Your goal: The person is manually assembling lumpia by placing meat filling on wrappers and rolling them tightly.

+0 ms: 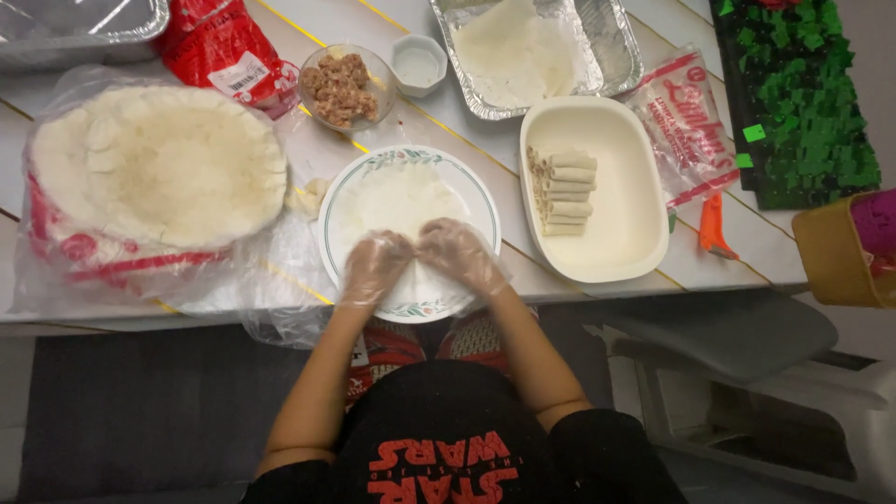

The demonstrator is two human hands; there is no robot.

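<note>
Six rolled wraps (564, 194) sit stacked in one white oval dish (635, 233), centre right. Two foil trays (611, 37) up top, one bowl of meat filling (341, 89).

White plank table (653, 28), grey floor (140, 411), grey chair (737, 331)

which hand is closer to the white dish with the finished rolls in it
Right. The right hand rests on the plate's side facing the white dish; the left hand sits beside it, farther from the dish, toward the wrapper stack.
</note>
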